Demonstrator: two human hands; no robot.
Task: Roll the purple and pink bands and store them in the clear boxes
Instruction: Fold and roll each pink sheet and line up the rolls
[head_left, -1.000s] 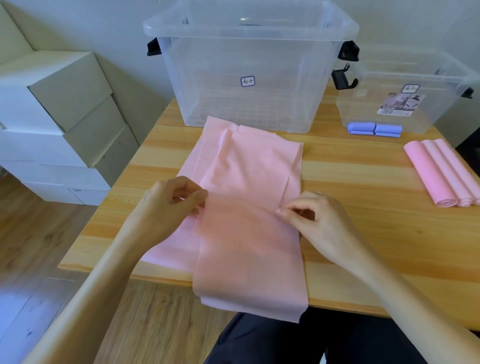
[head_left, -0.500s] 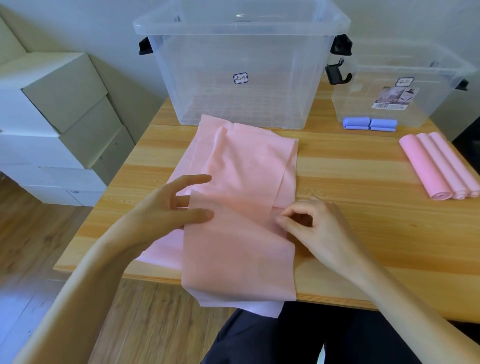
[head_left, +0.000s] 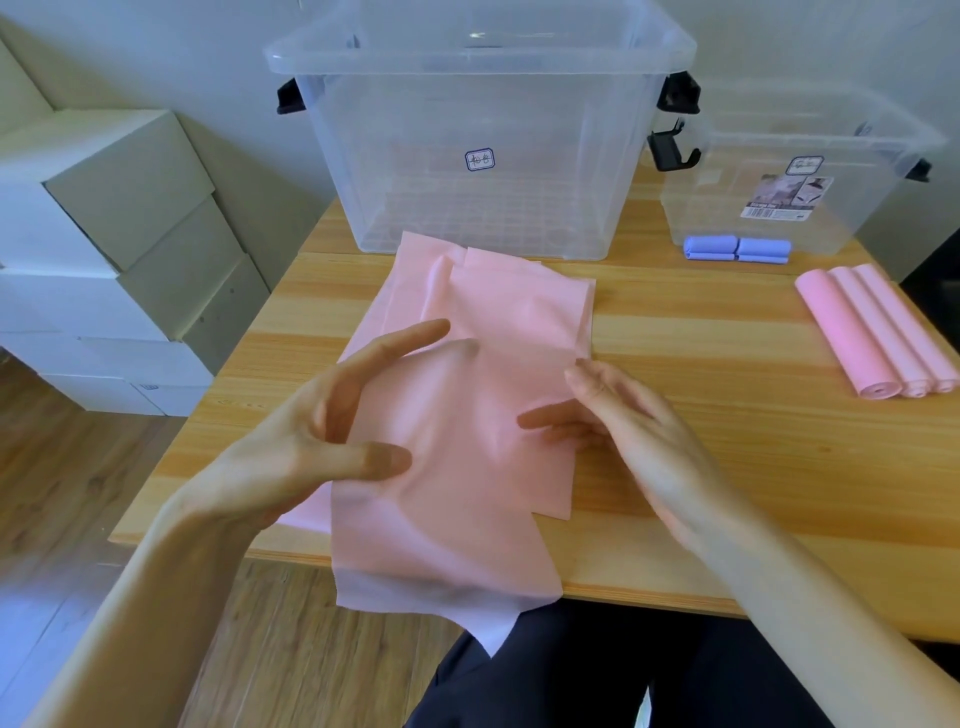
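An unrolled pink band (head_left: 467, 493) lies in loose layers on the wooden table (head_left: 727, 467), and its near end hangs over the front edge. My left hand (head_left: 291, 452) holds the band's left edge, thumb on top and straight fingers beneath the thin film. My right hand (head_left: 639, 431) holds the right edge, with fingers showing through the band from below. The top layer is lifted a little between both hands. Two rolled purple bands (head_left: 737, 248) and three rolled pink bands (head_left: 872, 332) lie at the right. A large clear box (head_left: 478, 130) stands behind the band.
A smaller clear box (head_left: 779, 208) with a label stands at the back right, behind the purple rolls. Stacked cardboard boxes (head_left: 104, 234) sit on the floor to the left of the table. My dark-clothed lap is under the table's front edge.
Both hands went from pinching the band's side edges with curled fingers to straighter fingers slid under the top layer. The near end has been pulled a little toward me.
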